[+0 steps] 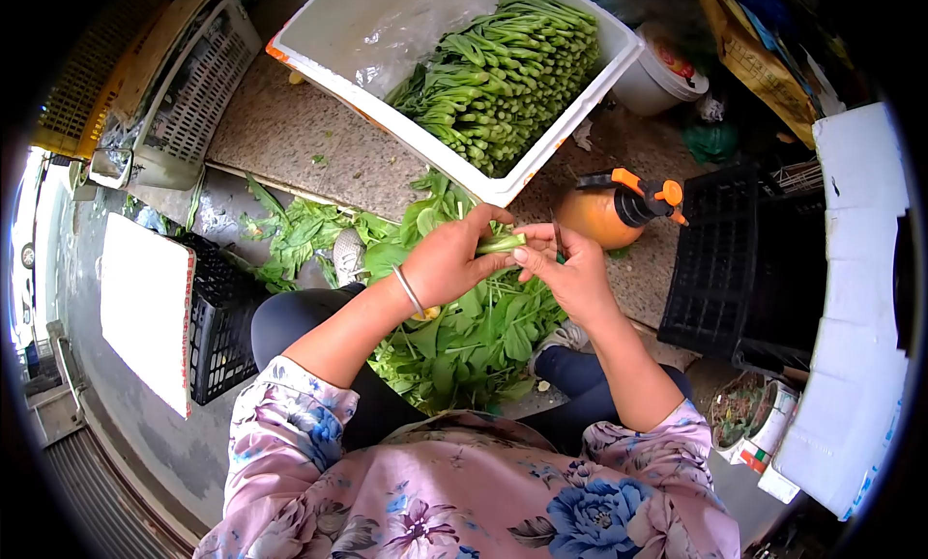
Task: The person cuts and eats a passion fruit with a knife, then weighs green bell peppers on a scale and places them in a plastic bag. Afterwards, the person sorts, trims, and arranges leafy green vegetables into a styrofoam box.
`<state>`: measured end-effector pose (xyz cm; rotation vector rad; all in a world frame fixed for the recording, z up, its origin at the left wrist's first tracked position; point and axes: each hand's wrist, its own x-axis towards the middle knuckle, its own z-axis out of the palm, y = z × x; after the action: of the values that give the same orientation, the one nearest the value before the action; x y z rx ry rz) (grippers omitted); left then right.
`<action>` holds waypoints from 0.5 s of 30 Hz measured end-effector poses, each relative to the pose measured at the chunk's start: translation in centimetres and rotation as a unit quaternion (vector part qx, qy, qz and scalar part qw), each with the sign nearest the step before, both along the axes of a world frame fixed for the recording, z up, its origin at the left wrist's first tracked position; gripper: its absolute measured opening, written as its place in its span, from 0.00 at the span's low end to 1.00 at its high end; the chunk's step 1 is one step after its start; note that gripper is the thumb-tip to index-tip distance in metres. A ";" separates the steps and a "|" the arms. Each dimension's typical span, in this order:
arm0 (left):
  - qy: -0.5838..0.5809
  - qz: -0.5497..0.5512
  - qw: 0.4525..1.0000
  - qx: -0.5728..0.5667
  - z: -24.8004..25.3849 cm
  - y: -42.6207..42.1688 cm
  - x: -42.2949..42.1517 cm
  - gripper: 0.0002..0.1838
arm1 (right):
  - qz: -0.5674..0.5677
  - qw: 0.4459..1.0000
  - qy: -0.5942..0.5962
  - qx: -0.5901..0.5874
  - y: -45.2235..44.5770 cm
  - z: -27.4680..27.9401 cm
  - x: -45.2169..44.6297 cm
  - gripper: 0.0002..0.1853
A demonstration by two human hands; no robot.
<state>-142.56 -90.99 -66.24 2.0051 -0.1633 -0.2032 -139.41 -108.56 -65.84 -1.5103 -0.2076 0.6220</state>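
Note:
My left hand [447,261], with a bangle on its wrist, is closed around a leafy green stalk [503,243] whose pale cut end points right. Close against that end, my right hand [570,274] is closed on a small knife [558,238]; its thin dark blade and a bit of green handle show between the fingers. The right fingertips touch or nearly touch the stalk. Below both hands, a heap of loose green leaves [474,342] lies between my legs. Beyond them, a white foam box [387,124] holds tightly stacked green stalks [512,76].
An orange pump sprayer [609,216] stands right of the foam box. Black crates [715,259] and a white foam panel [851,317] are at the right. On the left are a plastic basket [198,95] and a white board [145,308] against a black crate [227,317].

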 end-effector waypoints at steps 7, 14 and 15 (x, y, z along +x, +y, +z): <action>-0.001 -0.042 0.999 0.034 -0.5 0.0 -0.1 0.21 | -0.006 0.999 -0.016 -0.030 -0.9 -0.1 -0.1 0.10; -0.149 -0.029 0.972 0.179 -0.2 0.1 -0.3 0.13 | -0.017 0.998 0.034 -0.041 -1.0 0.2 0.0 0.08; -0.151 -0.026 0.972 0.179 -0.2 0.2 -0.3 0.13 | -0.015 0.999 0.031 -0.041 -0.8 0.2 0.1 0.08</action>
<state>-142.84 -90.81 -66.41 2.3877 -0.3961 0.0469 -139.35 -109.40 -65.69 -1.5678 -0.1122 0.6586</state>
